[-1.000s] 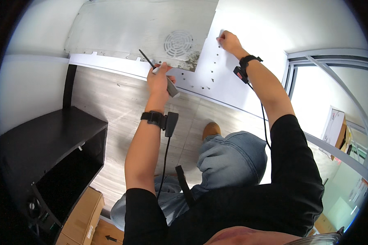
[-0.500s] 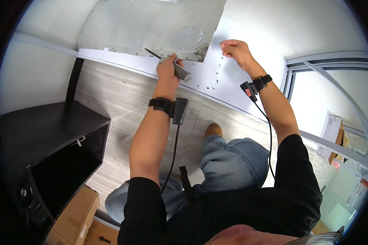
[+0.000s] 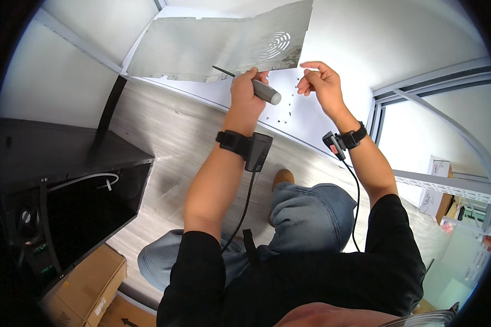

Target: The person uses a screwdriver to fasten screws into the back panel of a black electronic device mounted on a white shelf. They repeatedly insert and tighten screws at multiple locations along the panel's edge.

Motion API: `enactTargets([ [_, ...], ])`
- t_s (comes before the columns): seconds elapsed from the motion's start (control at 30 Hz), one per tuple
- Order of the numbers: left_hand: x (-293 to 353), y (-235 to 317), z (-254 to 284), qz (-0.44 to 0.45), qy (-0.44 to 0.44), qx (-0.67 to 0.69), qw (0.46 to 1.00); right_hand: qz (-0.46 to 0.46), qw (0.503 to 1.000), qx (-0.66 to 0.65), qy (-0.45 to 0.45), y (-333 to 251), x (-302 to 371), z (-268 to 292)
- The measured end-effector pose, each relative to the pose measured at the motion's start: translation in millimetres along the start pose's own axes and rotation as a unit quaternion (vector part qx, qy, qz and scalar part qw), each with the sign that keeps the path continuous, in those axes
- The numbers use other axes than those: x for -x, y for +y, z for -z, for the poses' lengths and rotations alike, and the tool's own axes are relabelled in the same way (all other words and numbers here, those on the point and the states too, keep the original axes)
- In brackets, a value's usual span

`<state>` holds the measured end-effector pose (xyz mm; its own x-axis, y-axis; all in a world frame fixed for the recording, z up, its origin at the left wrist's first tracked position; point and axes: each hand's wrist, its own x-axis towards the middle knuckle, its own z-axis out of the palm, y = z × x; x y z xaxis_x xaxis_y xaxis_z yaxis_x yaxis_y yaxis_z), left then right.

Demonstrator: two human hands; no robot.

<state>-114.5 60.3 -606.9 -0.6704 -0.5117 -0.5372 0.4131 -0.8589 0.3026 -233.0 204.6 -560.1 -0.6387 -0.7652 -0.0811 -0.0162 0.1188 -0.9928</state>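
Note:
My left hand is closed around the grey handle of a screwdriver, whose dark shaft points up and left. Its fingertips also meet the near edge of a thin grey metal panel, which is tilted up from the white surface. Round slots are cut near the panel's right end. By the panel's near right corner is my right hand, its index finger stretched out and the others loosely bent, with nothing visible in it. Several small dark screws lie scattered on the white surface below it.
A black open-fronted cabinet stands at the left, with cardboard boxes beneath it. Metal frame rails run along the right. A cable trails from the device on each wrist.
The metal panel has tilted up and shifted right, its slots now showing white through them. My left hand moved right with the screwdriver. My right hand moved slightly down, its pinch loosened.

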Motion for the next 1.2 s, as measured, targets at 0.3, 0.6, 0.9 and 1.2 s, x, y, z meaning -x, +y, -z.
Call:
enactTargets([
  [0.3,35,-1,-27,0.011,-0.013,0.092,0.996,0.063,0.998,-0.008,0.009,-54,19,-52],
  [0.6,76,13,-51,-0.003,-0.048,0.043,0.998,0.077,0.982,-0.085,0.151,-96,16,-81],
  [0.9,153,118,-7,-0.026,-0.086,-0.184,0.979,0.169,0.973,-0.091,0.13,-181,-30,-82],
  [1.2,172,241,26,-0.202,0.02,-0.235,0.951,0.258,0.964,-0.041,0.057,-279,-46,-133],
])
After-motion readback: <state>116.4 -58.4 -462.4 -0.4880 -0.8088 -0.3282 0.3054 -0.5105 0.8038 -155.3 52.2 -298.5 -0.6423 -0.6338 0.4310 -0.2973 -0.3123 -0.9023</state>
